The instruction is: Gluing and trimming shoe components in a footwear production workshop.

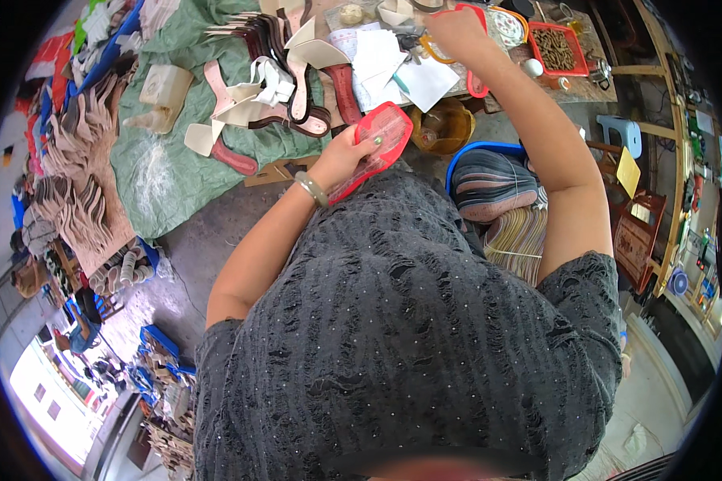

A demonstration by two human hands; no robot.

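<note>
My left hand (338, 167), a bangle on its wrist, is closed around a flat red sole-shaped piece (395, 120) with a pale lined face. A small green dot shows by the thumb. My right arm stretches over the workbench, and its hand (460, 38) is above a second red-edged piece (477, 85), partly covered by the hand and wrist. The right fingers are too hidden to read. Beside that hand lies an orange loop like a scissors handle (433, 51). White paper sheets (377, 58) lie between the hands, near dark-and-cream sandal soles with straps (297, 88).
Green sheeting (148, 200) covers the bench's left part, under a whitish plastic container (165, 92). At the right stand a red basket of brown pieces (555, 50) and a blue stool (620, 132). Below the bench are a yellow-brown bucket (449, 132) and stacked soles (493, 186).
</note>
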